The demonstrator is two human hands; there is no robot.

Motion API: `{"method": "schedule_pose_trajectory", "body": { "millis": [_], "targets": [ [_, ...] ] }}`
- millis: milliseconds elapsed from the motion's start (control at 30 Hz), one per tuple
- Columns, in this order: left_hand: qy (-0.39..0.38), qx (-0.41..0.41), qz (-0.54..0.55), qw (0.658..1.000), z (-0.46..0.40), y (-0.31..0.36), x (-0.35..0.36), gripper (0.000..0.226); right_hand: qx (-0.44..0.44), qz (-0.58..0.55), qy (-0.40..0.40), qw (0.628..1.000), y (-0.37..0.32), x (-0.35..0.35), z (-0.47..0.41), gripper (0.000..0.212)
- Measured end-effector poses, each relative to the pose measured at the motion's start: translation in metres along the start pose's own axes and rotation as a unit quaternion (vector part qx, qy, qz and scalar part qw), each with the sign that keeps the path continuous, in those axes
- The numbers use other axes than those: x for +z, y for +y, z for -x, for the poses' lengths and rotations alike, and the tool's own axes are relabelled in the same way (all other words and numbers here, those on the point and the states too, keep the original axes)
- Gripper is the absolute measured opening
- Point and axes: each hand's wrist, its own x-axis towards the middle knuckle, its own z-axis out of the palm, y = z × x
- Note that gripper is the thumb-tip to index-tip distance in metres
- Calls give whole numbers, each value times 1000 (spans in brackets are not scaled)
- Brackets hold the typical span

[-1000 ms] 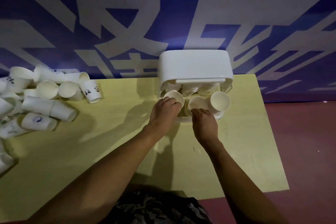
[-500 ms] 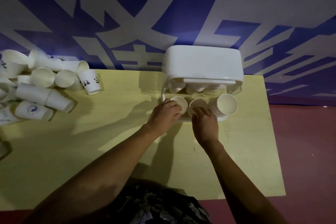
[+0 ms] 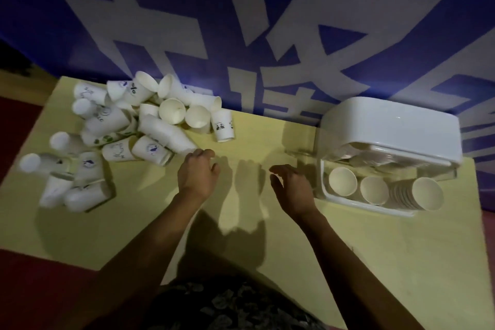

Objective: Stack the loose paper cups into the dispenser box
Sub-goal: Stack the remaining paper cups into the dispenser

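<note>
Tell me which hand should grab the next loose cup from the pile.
Left. The left hand hovers empty, fingertips right beside the nearest lying cup at the edge of the pile. The right hand, also empty, sits nearer the dispenser box, farther from the pile.

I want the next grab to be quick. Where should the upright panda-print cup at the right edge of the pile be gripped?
Probably round its side wall, near the top. The panda cup stands upside down, base up, apart from the pile's tangle, with bare table on its right. The left hand, empty and nearest, could come from the front right and wrap its wall.
</note>
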Motion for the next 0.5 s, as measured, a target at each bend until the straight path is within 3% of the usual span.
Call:
{"method": "schedule_pose_trajectory", "body": {
  "millis": [333, 500],
  "targets": [
    [72, -65, 21, 995, -50, -110, -50, 46, -12, 38, -74, 996, -82, 63, -83, 36],
    [8, 11, -58, 998, -87, -140, -64, 63, 19, 43, -58, 997, -104, 83, -134, 46]
  ]
}}
